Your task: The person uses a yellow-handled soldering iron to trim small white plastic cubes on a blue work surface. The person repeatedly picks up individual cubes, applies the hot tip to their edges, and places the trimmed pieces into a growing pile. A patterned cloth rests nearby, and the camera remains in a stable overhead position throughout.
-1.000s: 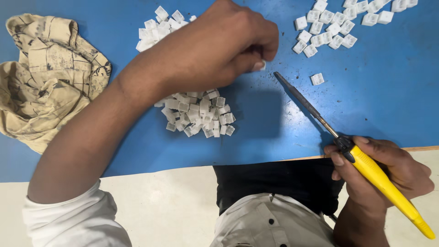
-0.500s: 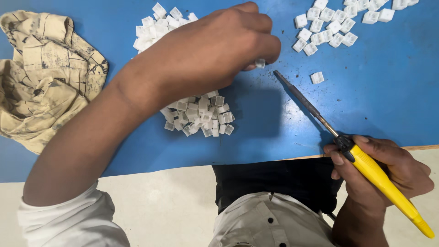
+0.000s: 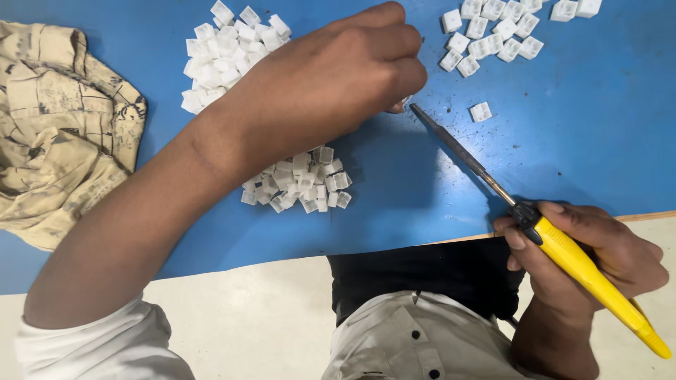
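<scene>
Right now the person's left hand is stretched across the blue table, knuckles up, fingers curled in tight with the tips pressed down near the mat. Something small and white peeks out just under the fingertips, but the hand covers it, so I cannot tell whether the fingers really pinch a piece or only rest on it.

The right hand sits at the near edge of the table, wrapped closed around the yellow handle of a soldering iron. Thumb and forefinger clamp the black collar where the handle meets the metal shaft. The shaft runs up and to the left, and its dark tip lies just beside the left fingertips, close to touching them.

1 lone white plastic piece lies a little to the right of the tip, apart from the rest. I count 3 heaps of the same small white square parts: 1 heap partly under the left forearm, 1 heap beyond the wrist at the far left, and 1 looser scatter at the far right. A crumpled beige printed cloth lies at the left end of the table, well apart from both hands. Dark specks dot the mat around the tip.
</scene>
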